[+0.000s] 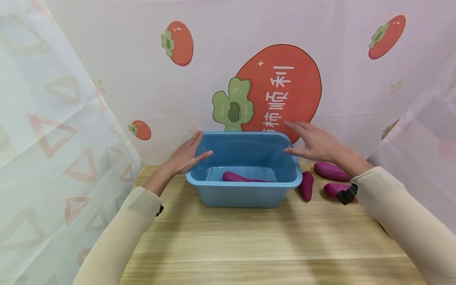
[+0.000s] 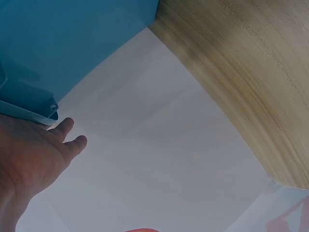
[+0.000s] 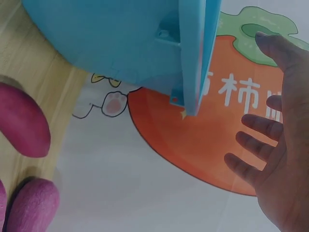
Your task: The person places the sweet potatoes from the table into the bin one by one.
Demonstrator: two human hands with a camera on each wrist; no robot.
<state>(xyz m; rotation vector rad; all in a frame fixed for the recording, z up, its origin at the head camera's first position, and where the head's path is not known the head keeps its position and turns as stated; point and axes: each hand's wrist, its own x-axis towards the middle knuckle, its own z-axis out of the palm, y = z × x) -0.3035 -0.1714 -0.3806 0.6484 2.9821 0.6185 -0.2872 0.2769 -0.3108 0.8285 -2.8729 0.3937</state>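
A blue basin (image 1: 246, 194) stands on the wooden table, with one long purple item (image 1: 242, 177) lying in it. At the basin's left rim is my left hand (image 1: 185, 156), fingers extended along the outside and thumb over the rim; in the left wrist view the hand (image 2: 34, 154) is at the rim's underside. My right hand (image 1: 315, 144) hovers by the right rim with fingers spread. A gap shows between the right hand (image 3: 280, 140) and the basin (image 3: 116, 38) in the right wrist view, and nothing is in that hand.
Right of the basin several purple items lie on the table, one (image 1: 306, 186) close beside it and another (image 1: 332, 171) under the right forearm. A white sheet (image 1: 107, 39) with red fruit prints hangs behind the table and along its sides.
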